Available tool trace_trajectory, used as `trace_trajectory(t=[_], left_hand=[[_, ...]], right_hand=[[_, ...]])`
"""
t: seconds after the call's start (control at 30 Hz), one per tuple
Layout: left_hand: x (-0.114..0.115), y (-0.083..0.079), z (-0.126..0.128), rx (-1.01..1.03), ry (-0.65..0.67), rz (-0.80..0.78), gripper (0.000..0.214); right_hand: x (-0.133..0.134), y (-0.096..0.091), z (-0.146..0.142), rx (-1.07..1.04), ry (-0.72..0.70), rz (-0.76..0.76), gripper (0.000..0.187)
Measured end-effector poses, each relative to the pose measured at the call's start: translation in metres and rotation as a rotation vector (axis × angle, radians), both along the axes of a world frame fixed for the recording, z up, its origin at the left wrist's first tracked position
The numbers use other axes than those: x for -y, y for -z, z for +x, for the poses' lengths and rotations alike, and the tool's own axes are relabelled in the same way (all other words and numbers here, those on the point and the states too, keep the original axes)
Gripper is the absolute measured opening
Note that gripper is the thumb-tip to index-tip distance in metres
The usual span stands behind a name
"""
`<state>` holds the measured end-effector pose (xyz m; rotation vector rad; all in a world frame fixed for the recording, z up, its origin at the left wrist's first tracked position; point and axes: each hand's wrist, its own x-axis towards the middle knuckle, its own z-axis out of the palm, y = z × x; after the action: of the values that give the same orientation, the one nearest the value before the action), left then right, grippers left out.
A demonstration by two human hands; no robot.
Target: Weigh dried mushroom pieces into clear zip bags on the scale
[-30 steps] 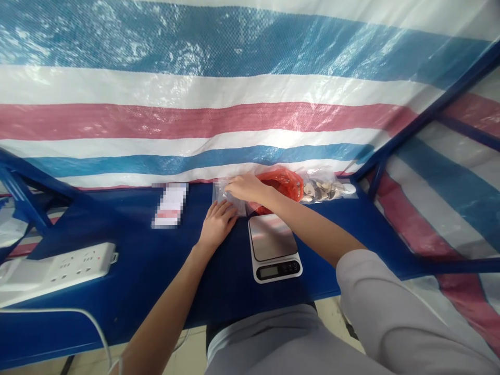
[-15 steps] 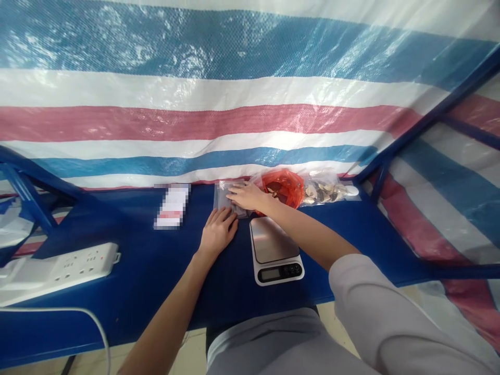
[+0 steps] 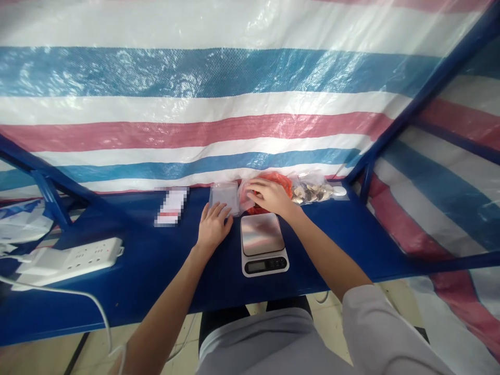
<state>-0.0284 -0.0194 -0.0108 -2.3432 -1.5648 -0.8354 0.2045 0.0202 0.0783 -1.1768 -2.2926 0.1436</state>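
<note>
Behind the scale [image 3: 263, 234] rose a striped sheet [image 3: 234, 73] in white, blue and red, by far the largest thing in view. Under the scale ran a blue table [image 3: 156, 265], its far edge meeting the foot of the sheet. Well to the left of the scale lay a white power strip [image 3: 88, 258] with a cable by it. The scale itself was white, with a shiny plate and a dark control panel along its near side. Just beyond the scale sat a red bag [image 3: 285, 182], partly hidden, and to the right of that, past the scale's far corner, a clear bag of pale pieces [image 3: 312, 192]. The right hand [image 3: 269, 197] was over the red bag, fingers bent; whether they gripped any plastic I could not tell. Left of the scale, the left hand [image 3: 213, 226] lay palm down, fingers apart and clamped on nothing, its tips by the flat clear bags [image 3: 224, 194], beyond the scale's far left corner. Farther left of the scale lay a blurred-out rectangle [image 3: 172, 205].
</note>
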Motion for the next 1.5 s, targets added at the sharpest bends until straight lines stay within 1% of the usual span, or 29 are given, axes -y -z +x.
trace_trajectory(t=[0.1,0.23,0.33,0.43,0.53,0.63,0.73,0.83,1.0,1.1,1.23,1.37,1.5], left_hand=[[-0.002,-0.003,0.007,-0.032,-0.035,-0.006,0.029],[-0.007,-0.003,0.011,-0.031,-0.044,-0.008,0.03],[-0.007,-0.005,0.013,0.042,-0.027,0.032,0.03],[-0.002,-0.008,0.015,0.18,-0.007,0.103,0.033],[0.003,-0.009,0.016,0.317,0.007,0.154,0.038],[-0.001,-0.003,0.014,0.358,-0.015,0.114,0.04],[-0.011,0.008,0.011,0.268,-0.051,0.006,0.039],[-0.018,0.018,0.012,0.14,-0.08,-0.081,0.041],[-0.019,0.03,0.015,0.031,-0.141,-0.137,0.049],[-0.019,0.034,0.015,0.016,-0.132,-0.138,0.047],[-0.021,0.037,0.013,0.005,-0.135,-0.15,0.045],[-0.021,0.035,0.013,-0.002,-0.126,-0.164,0.046],[-0.02,0.032,0.015,-0.009,-0.131,-0.185,0.047]], right_hand=[[0.014,0.013,0.038,-0.114,0.076,-0.003,0.026],[0.024,0.038,0.087,-0.228,0.183,0.0,0.027],[0.027,0.056,0.115,-0.274,0.267,0.014,0.025],[0.026,0.071,0.13,-0.272,0.358,-0.006,0.024],[0.022,0.081,0.134,-0.231,0.386,0.0,0.026],[0.015,0.089,0.134,-0.166,0.362,0.049,0.027],[0.005,0.097,0.135,-0.09,0.336,0.115,0.028],[0.0,0.107,0.134,-0.032,0.349,0.143,0.03],[-0.001,0.119,0.129,0.034,0.365,0.14,0.035],[-0.002,0.12,0.126,0.054,0.374,0.126,0.037],[-0.002,0.115,0.127,0.054,0.374,0.138,0.038],[-0.001,0.112,0.135,0.028,0.382,0.167,0.038],[-0.001,0.115,0.138,0.044,0.392,0.125,0.04]])
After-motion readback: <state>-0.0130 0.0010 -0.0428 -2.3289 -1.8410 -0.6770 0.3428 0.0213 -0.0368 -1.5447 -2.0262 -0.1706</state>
